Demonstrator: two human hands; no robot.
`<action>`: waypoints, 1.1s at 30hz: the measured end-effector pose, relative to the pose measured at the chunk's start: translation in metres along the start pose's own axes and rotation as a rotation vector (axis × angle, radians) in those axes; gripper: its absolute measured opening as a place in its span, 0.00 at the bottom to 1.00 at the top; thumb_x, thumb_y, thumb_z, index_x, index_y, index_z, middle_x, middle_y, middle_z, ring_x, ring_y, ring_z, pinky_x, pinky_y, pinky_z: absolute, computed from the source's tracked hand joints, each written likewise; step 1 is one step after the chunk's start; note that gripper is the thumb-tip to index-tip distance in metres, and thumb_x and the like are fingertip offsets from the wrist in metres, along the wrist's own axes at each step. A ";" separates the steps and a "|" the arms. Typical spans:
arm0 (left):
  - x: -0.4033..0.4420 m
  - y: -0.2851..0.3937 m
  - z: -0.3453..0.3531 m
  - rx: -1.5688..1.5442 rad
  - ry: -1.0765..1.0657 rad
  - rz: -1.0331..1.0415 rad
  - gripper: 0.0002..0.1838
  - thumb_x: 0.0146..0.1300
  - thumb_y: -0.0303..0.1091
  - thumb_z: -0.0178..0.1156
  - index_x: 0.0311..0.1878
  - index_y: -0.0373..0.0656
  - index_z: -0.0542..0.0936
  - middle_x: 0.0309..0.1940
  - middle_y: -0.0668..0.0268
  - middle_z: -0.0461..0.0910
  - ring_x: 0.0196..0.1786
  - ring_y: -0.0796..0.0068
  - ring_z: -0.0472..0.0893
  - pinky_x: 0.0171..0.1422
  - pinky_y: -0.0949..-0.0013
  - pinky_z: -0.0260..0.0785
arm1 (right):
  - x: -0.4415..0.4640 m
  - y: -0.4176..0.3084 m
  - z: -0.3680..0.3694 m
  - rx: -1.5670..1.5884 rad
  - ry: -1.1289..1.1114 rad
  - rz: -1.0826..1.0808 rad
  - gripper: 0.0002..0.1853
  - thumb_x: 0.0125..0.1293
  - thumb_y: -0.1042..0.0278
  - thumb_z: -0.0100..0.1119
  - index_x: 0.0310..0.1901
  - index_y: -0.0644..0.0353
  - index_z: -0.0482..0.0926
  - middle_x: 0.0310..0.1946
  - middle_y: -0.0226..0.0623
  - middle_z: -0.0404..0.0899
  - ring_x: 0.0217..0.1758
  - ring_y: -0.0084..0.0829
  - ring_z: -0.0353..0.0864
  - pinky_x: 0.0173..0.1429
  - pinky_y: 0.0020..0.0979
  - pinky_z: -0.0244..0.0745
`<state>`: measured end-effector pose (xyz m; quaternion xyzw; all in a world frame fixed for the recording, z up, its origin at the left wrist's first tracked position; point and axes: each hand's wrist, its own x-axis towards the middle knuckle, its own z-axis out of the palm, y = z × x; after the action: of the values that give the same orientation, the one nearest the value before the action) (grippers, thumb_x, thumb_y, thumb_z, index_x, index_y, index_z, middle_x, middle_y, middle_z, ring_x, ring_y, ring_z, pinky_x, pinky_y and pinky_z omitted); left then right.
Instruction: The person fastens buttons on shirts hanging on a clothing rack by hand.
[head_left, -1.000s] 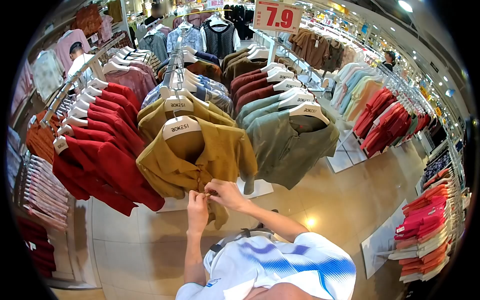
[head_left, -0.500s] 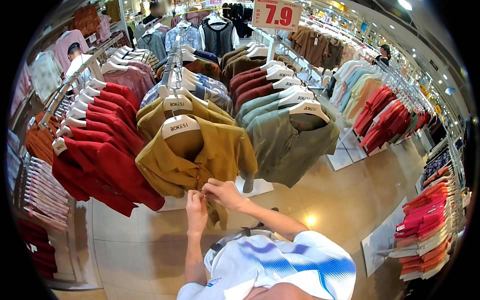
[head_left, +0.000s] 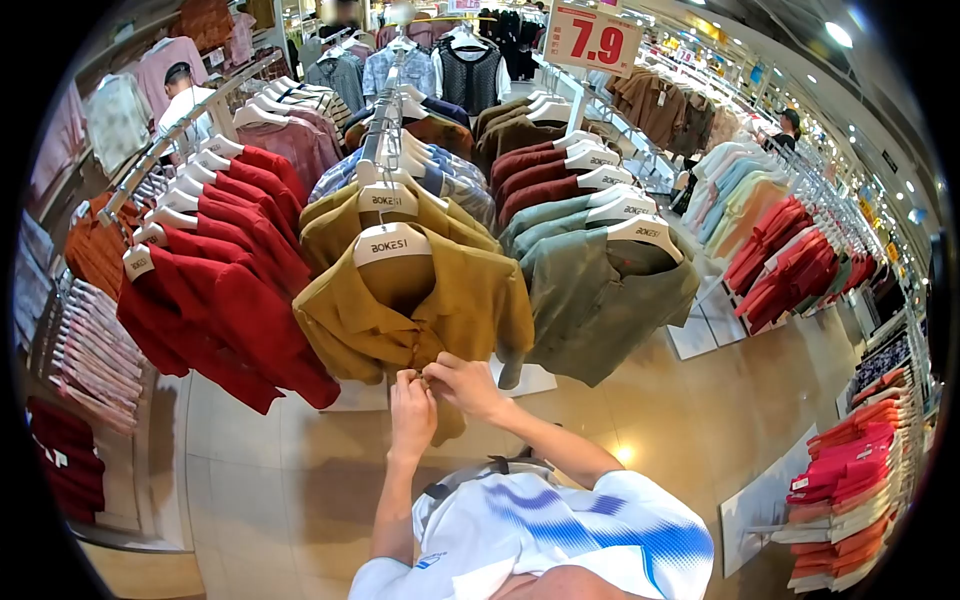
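Note:
A mustard-yellow collared shirt (head_left: 472,305) hangs facing me on a white hanger (head_left: 393,246) marked BOKESI. At the lower part of its front opening, my left hand (head_left: 411,414) is closed, fingertips pinching the shirt's front edge. Close on its right, my right hand (head_left: 466,388) also pinches the cloth there, its fingers bent. The fingertips of both hands nearly meet. Whether a button sits between them is too small to make out. More mustard shirts hang right behind this one.
Red shirts (head_left: 215,320) hang to the left, and grey-green shirts (head_left: 612,305) to the right, close beside the mustard one. A metal rail (head_left: 383,120) runs away from me. A 7.9 price sign (head_left: 592,42) stands above. Farther right are racks of pink and orange garments (head_left: 850,455).
The view has shifted a little, so the racks appear farther right. Both hands stay pinched at the shirt's front, with only slight finger movement.

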<state>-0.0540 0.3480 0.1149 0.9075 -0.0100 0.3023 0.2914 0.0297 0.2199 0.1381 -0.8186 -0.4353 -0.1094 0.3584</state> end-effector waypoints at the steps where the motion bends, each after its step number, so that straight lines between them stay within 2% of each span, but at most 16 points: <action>1: -0.001 -0.001 0.000 -0.056 0.007 0.001 0.07 0.61 0.16 0.55 0.41 0.33 0.70 0.46 0.50 0.69 0.48 0.47 0.73 0.53 0.52 0.68 | 0.000 0.001 0.001 0.001 0.000 -0.012 0.11 0.57 0.67 0.67 0.42 0.48 0.79 0.34 0.28 0.76 0.31 0.40 0.81 0.32 0.40 0.75; 5: -0.004 -0.008 -0.006 -0.372 -0.005 -0.059 0.06 0.64 0.17 0.55 0.43 0.33 0.71 0.46 0.54 0.69 0.48 0.54 0.75 0.54 0.60 0.69 | 0.000 0.007 0.000 0.073 -0.009 -0.036 0.11 0.57 0.70 0.67 0.41 0.48 0.80 0.35 0.28 0.76 0.31 0.39 0.81 0.33 0.38 0.76; 8: -0.012 -0.041 0.008 -0.702 -0.035 -0.164 0.07 0.66 0.20 0.57 0.46 0.35 0.74 0.43 0.58 0.74 0.42 0.64 0.78 0.47 0.68 0.72 | 0.003 0.010 -0.008 0.185 -0.062 -0.098 0.11 0.57 0.72 0.67 0.41 0.50 0.79 0.37 0.28 0.78 0.33 0.39 0.82 0.35 0.36 0.78; 9: -0.010 -0.035 0.004 -0.701 -0.030 -0.164 0.07 0.66 0.20 0.57 0.46 0.35 0.74 0.43 0.58 0.74 0.42 0.64 0.78 0.47 0.68 0.72 | 0.004 0.009 -0.009 0.185 -0.064 -0.103 0.11 0.57 0.72 0.67 0.41 0.50 0.79 0.37 0.28 0.78 0.33 0.39 0.82 0.35 0.36 0.78; 11: -0.006 -0.024 -0.005 -0.586 -0.074 -0.061 0.08 0.69 0.19 0.53 0.49 0.35 0.74 0.42 0.63 0.71 0.42 0.75 0.74 0.50 0.74 0.68 | 0.008 0.007 -0.010 0.210 -0.087 -0.106 0.11 0.57 0.73 0.67 0.41 0.52 0.79 0.39 0.29 0.79 0.34 0.38 0.83 0.36 0.36 0.78; 14: -0.011 -0.028 0.000 -0.560 -0.051 -0.036 0.07 0.71 0.21 0.54 0.50 0.35 0.75 0.41 0.68 0.72 0.40 0.82 0.72 0.47 0.77 0.66 | 0.009 0.010 -0.008 0.218 -0.094 -0.099 0.11 0.56 0.74 0.67 0.41 0.52 0.80 0.39 0.29 0.79 0.35 0.37 0.84 0.36 0.36 0.78; 15: -0.016 -0.032 0.003 -0.560 -0.043 -0.037 0.07 0.71 0.21 0.54 0.50 0.35 0.75 0.41 0.68 0.72 0.40 0.82 0.72 0.47 0.77 0.66 | 0.009 0.009 -0.009 0.217 -0.098 -0.105 0.11 0.56 0.74 0.67 0.41 0.52 0.80 0.39 0.29 0.79 0.35 0.37 0.84 0.36 0.36 0.78; 17: -0.024 -0.039 0.010 -0.938 -0.097 -0.312 0.06 0.72 0.25 0.55 0.50 0.37 0.76 0.39 0.73 0.72 0.41 0.84 0.70 0.46 0.78 0.65 | 0.009 0.004 -0.013 0.075 -0.153 -0.172 0.12 0.55 0.76 0.66 0.41 0.52 0.80 0.40 0.29 0.79 0.35 0.37 0.84 0.36 0.36 0.78; 21: -0.016 -0.025 -0.003 -1.094 -0.109 -0.474 0.04 0.74 0.28 0.56 0.48 0.40 0.76 0.38 0.76 0.72 0.41 0.86 0.70 0.46 0.80 0.64 | 0.011 0.006 -0.011 0.096 -0.204 -0.202 0.13 0.54 0.80 0.64 0.41 0.55 0.79 0.40 0.31 0.79 0.37 0.39 0.84 0.36 0.36 0.78; 23: -0.012 -0.020 0.006 -1.153 0.004 -0.484 0.04 0.75 0.31 0.55 0.45 0.41 0.75 0.37 0.77 0.73 0.40 0.87 0.70 0.45 0.81 0.64 | 0.013 0.003 -0.004 0.333 -0.003 -0.191 0.13 0.53 0.85 0.61 0.40 0.58 0.78 0.39 0.34 0.78 0.38 0.39 0.83 0.38 0.34 0.77; 25: -0.011 -0.024 0.015 -1.135 0.045 -0.491 0.04 0.75 0.31 0.55 0.44 0.41 0.75 0.38 0.76 0.75 0.40 0.87 0.72 0.45 0.80 0.66 | 0.014 0.004 -0.002 0.413 0.001 -0.151 0.14 0.54 0.87 0.60 0.42 0.60 0.77 0.38 0.35 0.78 0.39 0.36 0.82 0.39 0.32 0.76; 27: -0.012 -0.025 0.020 -0.992 -0.017 -0.405 0.07 0.73 0.33 0.59 0.46 0.40 0.75 0.40 0.72 0.78 0.42 0.84 0.76 0.46 0.74 0.70 | 0.012 0.008 0.003 0.450 -0.040 0.045 0.15 0.56 0.87 0.60 0.45 0.60 0.77 0.38 0.36 0.78 0.40 0.31 0.82 0.42 0.30 0.76; 28: -0.013 -0.025 0.015 -0.921 -0.047 -0.408 0.07 0.72 0.32 0.59 0.47 0.41 0.74 0.40 0.71 0.78 0.41 0.83 0.77 0.43 0.72 0.70 | 0.010 0.009 0.006 0.431 -0.003 0.043 0.16 0.60 0.85 0.60 0.49 0.60 0.76 0.39 0.35 0.79 0.38 0.26 0.83 0.41 0.28 0.78; 29: -0.011 -0.029 0.014 -0.922 -0.038 -0.426 0.07 0.72 0.32 0.59 0.47 0.41 0.74 0.40 0.71 0.78 0.41 0.83 0.77 0.43 0.72 0.70 | 0.008 0.012 0.009 0.438 -0.021 0.046 0.16 0.60 0.85 0.60 0.49 0.60 0.76 0.39 0.35 0.79 0.38 0.26 0.83 0.41 0.28 0.78; 31: -0.014 -0.040 0.014 -0.593 -0.022 -0.411 0.04 0.72 0.29 0.56 0.46 0.42 0.73 0.40 0.71 0.77 0.42 0.83 0.76 0.44 0.72 0.69 | 0.002 0.014 0.011 0.683 -0.007 0.314 0.15 0.64 0.82 0.61 0.52 0.61 0.76 0.42 0.34 0.80 0.34 0.24 0.84 0.39 0.25 0.79; 33: -0.018 -0.059 0.030 -0.762 0.164 -0.499 0.02 0.72 0.25 0.52 0.45 0.41 0.72 0.39 0.72 0.75 0.42 0.81 0.74 0.49 0.74 0.69 | -0.006 0.027 0.017 0.675 0.100 0.308 0.15 0.67 0.79 0.61 0.54 0.64 0.74 0.41 0.34 0.81 0.32 0.22 0.85 0.35 0.23 0.79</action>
<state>-0.0407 0.3783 0.0547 0.6832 0.1215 0.2686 0.6681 0.0449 0.2178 0.1098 -0.7040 -0.3006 0.0557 0.6410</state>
